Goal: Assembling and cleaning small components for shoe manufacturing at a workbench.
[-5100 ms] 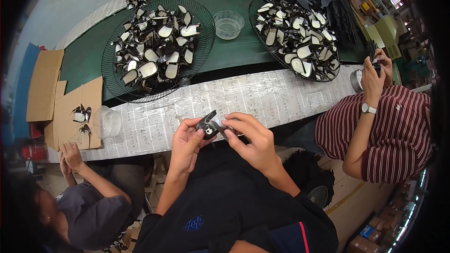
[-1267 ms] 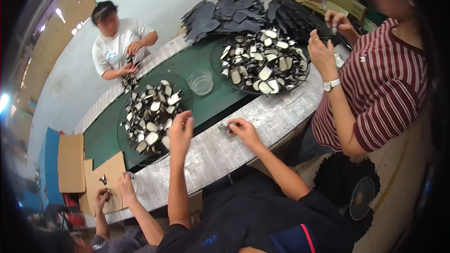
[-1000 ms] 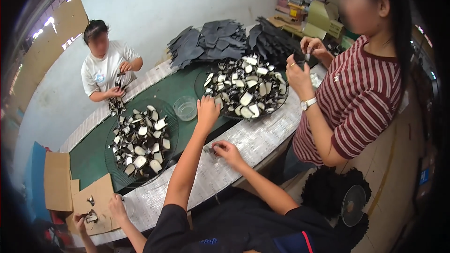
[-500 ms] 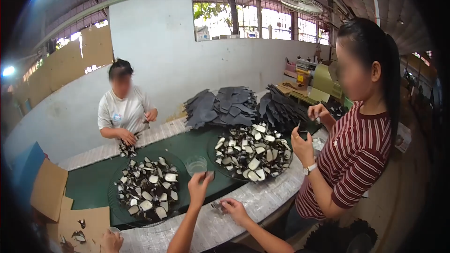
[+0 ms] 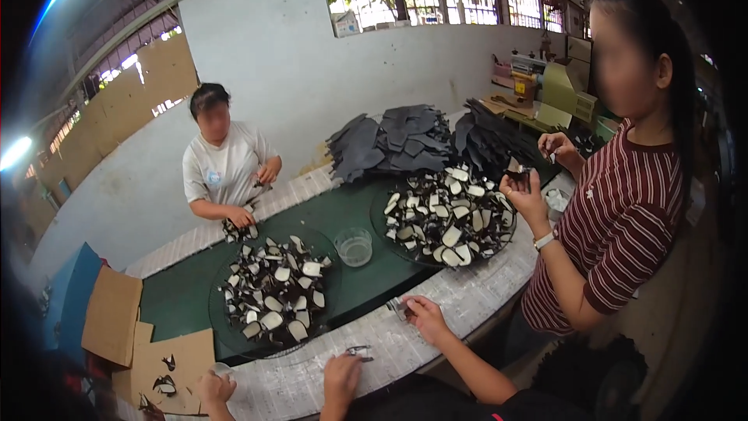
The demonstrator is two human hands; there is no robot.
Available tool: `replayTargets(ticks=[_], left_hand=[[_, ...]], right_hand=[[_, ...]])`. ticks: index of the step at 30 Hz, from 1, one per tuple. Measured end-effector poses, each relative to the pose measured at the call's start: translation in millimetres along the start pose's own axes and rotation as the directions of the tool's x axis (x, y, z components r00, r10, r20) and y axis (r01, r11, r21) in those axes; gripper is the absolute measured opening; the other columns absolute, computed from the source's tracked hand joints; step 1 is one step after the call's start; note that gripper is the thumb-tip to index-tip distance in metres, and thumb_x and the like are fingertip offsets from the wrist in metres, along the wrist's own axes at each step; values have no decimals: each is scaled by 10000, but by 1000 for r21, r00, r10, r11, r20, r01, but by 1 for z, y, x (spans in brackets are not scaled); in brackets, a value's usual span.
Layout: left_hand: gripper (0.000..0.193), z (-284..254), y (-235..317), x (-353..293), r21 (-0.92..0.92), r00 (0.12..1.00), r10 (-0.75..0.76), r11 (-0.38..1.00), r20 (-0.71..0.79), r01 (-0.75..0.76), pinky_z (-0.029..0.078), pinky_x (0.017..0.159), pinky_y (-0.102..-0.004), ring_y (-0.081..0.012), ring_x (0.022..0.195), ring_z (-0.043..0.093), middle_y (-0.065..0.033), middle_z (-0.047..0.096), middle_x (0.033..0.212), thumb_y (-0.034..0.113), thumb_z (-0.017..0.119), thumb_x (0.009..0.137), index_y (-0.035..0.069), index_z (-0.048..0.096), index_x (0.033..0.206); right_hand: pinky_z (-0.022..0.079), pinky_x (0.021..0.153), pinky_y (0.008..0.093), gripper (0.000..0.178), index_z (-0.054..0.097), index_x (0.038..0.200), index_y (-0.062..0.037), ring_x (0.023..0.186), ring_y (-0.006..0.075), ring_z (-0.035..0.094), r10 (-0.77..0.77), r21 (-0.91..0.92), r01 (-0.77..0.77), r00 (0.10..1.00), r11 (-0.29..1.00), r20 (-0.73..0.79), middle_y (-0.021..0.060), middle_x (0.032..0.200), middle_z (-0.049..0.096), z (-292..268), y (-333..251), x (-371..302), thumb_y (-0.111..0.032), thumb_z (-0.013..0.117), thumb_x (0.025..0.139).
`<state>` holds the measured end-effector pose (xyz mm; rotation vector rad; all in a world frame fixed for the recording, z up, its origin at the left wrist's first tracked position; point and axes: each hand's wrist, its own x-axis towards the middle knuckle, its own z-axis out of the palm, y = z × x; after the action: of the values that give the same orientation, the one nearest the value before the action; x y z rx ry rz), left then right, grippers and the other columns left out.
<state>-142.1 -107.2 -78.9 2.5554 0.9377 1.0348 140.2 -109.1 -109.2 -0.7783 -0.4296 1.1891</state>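
The right hand (image 5: 425, 316) rests on the paper-covered desk (image 5: 467, 296), its fingers (image 5: 411, 308) curled and touching a small dark-and-metal piece (image 5: 398, 309) that lies flat at the desk's near edge; whether they pinch it or only press on it cannot be told. The left hand (image 5: 340, 374) lies palm down near the lower edge, fingers loosely together, just short of a second small clip-like piece (image 5: 361, 352) that sits free on the paper.

To handle this well, I judge the right fingers should close on the piece by its sides rather than slide it, since the paper could let it skid toward the edge. The left hand is best brought onto the second piece from above, so that it is not pushed off the desk.

Two round trays (image 5: 234, 335) heaped with black-and-white cut pieces stand on the green mat (image 5: 183, 296), a clear cup (image 5: 354, 247) between them. A person in a striped shirt (image 5: 623, 226) stands close on the right, another sits across
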Motion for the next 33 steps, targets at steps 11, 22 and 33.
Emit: replayTargets(ticks=[11, 22, 33], left_hand=[[210, 5, -7, 12, -19, 972, -216, 976, -91, 216, 404, 1041, -464, -403, 1229, 521, -181, 572, 1314, 159, 641, 902, -3, 682, 1029], [341, -54, 38, -2, -968, 668, -704, -122, 241, 221, 536, 872, -360, -186, 1012, 614, -71, 604, 1147, 42, 582, 951, 11, 496, 1279], [352, -84, 50, -11, -938, 708, -623, -139, 332, 318, 484, 765, -241, -95, 866, 569, -43, 643, 1057, 38, 667, 901, -16, 582, 1238]], right_hand=[[506, 755, 265, 206, 638, 1128, -15, 818, 119, 614, -32, -56, 32, 999, 998, -6, 39, 991, 661, 2, 8, -7, -135, 599, 965], [491, 751, 235, 184, 645, 1109, -39, 812, 94, 592, -87, -254, 91, 996, 963, 25, 34, 980, 660, 8, 9, -12, -135, 596, 960], [506, 821, 276, 233, 626, 1103, 18, 1032, 179, 600, -256, -482, 548, 798, 683, 545, 169, 1218, 600, 141, -63, -117, 26, 630, 870]])
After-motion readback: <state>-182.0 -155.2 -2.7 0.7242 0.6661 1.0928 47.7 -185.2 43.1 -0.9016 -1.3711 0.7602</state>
